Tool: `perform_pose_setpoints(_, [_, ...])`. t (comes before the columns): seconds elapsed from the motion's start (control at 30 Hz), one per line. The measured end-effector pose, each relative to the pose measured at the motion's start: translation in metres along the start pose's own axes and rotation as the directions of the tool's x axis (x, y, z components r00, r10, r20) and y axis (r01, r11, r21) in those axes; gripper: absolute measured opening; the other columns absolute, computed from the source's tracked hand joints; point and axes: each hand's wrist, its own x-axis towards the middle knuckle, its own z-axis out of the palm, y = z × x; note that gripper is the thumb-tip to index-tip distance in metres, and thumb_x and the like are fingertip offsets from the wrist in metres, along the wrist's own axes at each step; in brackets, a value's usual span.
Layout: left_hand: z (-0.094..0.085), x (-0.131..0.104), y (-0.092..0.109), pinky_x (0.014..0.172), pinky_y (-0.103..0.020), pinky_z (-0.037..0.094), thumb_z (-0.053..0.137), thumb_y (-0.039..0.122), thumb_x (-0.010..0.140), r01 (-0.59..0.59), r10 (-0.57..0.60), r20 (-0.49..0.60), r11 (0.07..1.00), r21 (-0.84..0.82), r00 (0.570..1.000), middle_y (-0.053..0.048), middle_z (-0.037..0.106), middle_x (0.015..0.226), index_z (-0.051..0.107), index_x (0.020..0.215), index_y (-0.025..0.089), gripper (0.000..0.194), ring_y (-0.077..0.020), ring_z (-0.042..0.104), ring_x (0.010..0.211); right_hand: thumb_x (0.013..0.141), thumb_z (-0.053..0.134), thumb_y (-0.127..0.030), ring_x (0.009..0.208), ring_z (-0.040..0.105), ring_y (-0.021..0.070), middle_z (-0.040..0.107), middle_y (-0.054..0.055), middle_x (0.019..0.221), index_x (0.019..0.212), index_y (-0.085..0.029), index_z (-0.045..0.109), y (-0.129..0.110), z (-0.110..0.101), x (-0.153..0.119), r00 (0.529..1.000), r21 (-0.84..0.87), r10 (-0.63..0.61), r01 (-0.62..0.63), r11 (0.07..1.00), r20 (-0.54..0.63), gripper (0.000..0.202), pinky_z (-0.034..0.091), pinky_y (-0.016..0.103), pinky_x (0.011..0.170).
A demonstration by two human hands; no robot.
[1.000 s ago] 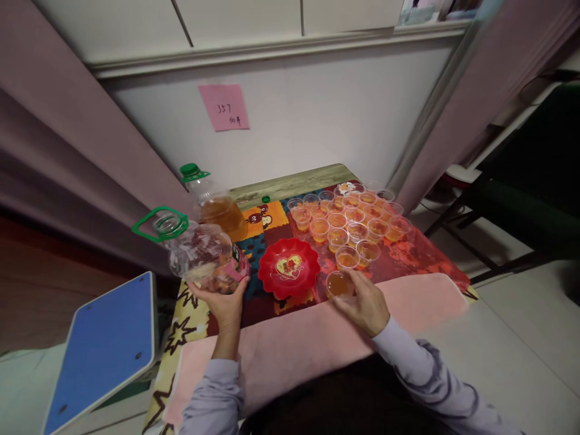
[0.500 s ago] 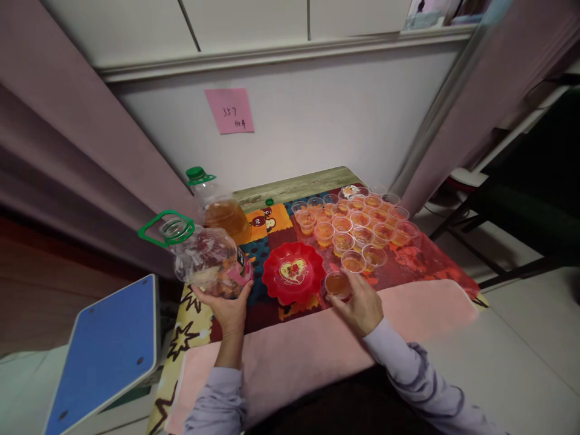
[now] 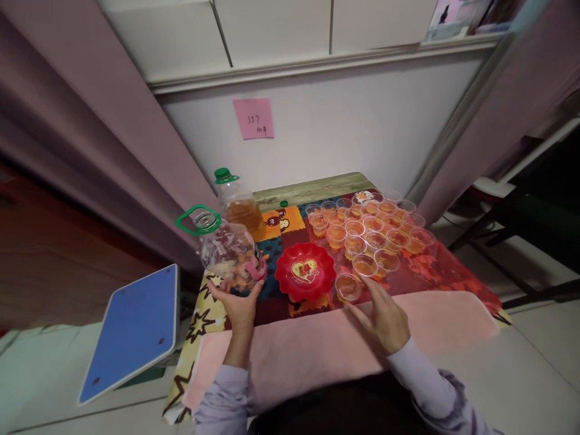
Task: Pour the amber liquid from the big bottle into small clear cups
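My left hand [image 3: 238, 304] is wrapped round the lower part of a large clear bottle [image 3: 231, 254] with a green handle ring and no cap. Fingers apart, my right hand [image 3: 385, 314] is just right of a small clear cup [image 3: 348, 288] of amber liquid on the table. Between my hands lies a red scalloped bowl [image 3: 306, 272] with a heart picture inside. Many similar cups [image 3: 376, 241] stand close together at the right, amber liquid in them. Behind the held bottle is a second bottle [image 3: 246, 214], green-capped and partly filled with amber liquid.
A pink cloth [image 3: 312, 344] lies along the near table edge. A small green cap [image 3: 284, 203] is near the back edge. A blue board [image 3: 133, 329] stands left of the table, and a dark chair [image 3: 539, 226] is at the right. Pink paper [image 3: 254, 119] hangs on the wall.
My right hand has let go of the small cup and moved slightly right of it. The view has shifted, so the table and bottles appear further right.
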Motion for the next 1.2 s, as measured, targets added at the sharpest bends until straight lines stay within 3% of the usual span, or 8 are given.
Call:
perform_pose_setpoints(0.23, [-0.042,-0.037,0.0,0.119,-0.057,0.045,0.09,0.055,0.075,0.264,-0.266,-0.006,0.96,-0.095,0.964,-0.02,0.054,0.145,0.017,0.165,0.025,0.119,-0.0337,0.06,0.14,0.102,0.06,-0.061,0.106,0.081,0.0322,0.077,0.015,0.137,0.144,-0.022,0.065,-0.004,-0.026,-0.006,0.997,0.077,0.068,-0.07,0.995,0.029,0.057,0.07,0.045,0.082])
perform_pose_setpoints(0.37, [-0.051,-0.062,0.018,0.118,-0.058,0.047,0.083,0.056,0.082,0.284,-0.284,0.022,0.947,-0.149,0.959,-0.021,0.06,0.141,0.032,0.161,0.02,0.101,-0.0343,0.064,0.133,0.103,0.061,-0.056,0.088,0.081,0.0274,0.081,0.011,0.122,0.136,-0.025,0.07,-0.014,-0.035,-0.003,0.997,0.12,0.078,-0.079,0.99,0.007,0.047,0.068,0.041,0.076])
perform_pose_setpoints(0.47, [-0.05,-0.073,0.051,0.119,-0.059,0.046,0.08,0.056,0.085,0.09,-0.089,0.084,0.996,-0.006,0.993,-0.017,0.066,0.134,0.059,0.141,0.022,0.069,-0.0354,0.064,0.13,0.104,0.061,-0.049,0.078,0.078,0.0235,0.081,0.007,0.098,0.133,-0.025,0.072,-0.024,-0.042,0.004,0.999,0.186,0.04,-0.04,0.982,0.003,0.039,0.065,0.036,0.073])
perform_pose_setpoints(0.53, [-0.046,-0.074,0.081,0.121,-0.058,0.044,0.08,0.052,0.086,-0.182,0.164,0.159,0.978,0.101,0.973,-0.014,0.069,0.127,0.07,0.126,0.024,0.05,-0.0354,0.064,0.128,0.105,0.061,-0.043,0.074,0.076,0.0216,0.077,0.004,0.086,0.133,-0.024,0.072,-0.032,-0.047,0.013,1.0,0.232,-0.012,0.012,0.973,0.0,0.036,0.064,0.034,0.073])
perform_pose_setpoints(0.7, [-0.026,-0.067,0.161,0.109,-0.05,0.052,0.072,0.034,0.095,-0.624,0.585,0.291,0.779,0.057,0.757,-0.009,0.073,0.103,0.076,0.116,0.024,0.024,-0.0305,0.069,0.108,0.098,0.062,-0.031,0.066,0.073,0.019,0.073,-0.001,0.078,0.153,-0.022,0.06,-0.057,-0.059,0.045,0.99,0.26,-0.141,0.132,0.956,0.016,0.056,0.059,0.03,0.067])
perform_pose_setpoints(0.77, [-0.019,-0.064,0.185,0.097,-0.043,0.057,0.069,0.03,0.098,-0.68,0.639,0.327,0.733,0.014,0.696,-0.004,0.067,0.087,0.071,0.134,0.022,0.037,-0.0245,0.069,0.088,0.094,0.064,-0.026,0.063,0.071,0.0181,0.073,-0.003,0.077,0.166,-0.022,0.043,-0.07,-0.067,0.059,0.985,0.261,-0.168,0.151,0.953,0.041,0.075,0.057,0.029,0.062])
perform_pose_setpoints(0.93, [-0.01,-0.067,0.226,0.074,-0.028,0.055,0.06,0.011,0.094,-0.754,0.677,0.415,0.656,0.033,0.608,0.005,0.057,0.081,0.01,0.176,0.018,0.096,-0.0151,0.059,0.07,0.09,0.066,-0.018,0.059,0.068,0.0181,0.07,-0.007,0.073,0.177,-0.021,0.007,-0.097,-0.087,0.08,0.973,0.178,-0.229,0.227,0.957,-0.013,0.105,0.049,0.028,0.055])
perform_pose_setpoints(1.2, [-0.003,-0.085,0.247,0.072,-0.029,0.057,0.05,0.005,0.095,-0.832,0.72,0.429,0.525,0.178,0.546,-0.003,0.068,0.088,-0.005,0.174,0.009,0.096,-0.0178,0.063,0.071,0.101,0.056,-0.016,0.06,0.066,0.017,0.073,-0.004,0.075,0.177,-0.014,-0.001,-0.113,-0.089,0.084,0.851,-0.097,-0.4,0.392,0.915,-0.34,0.094,0.048,0.03,0.059])
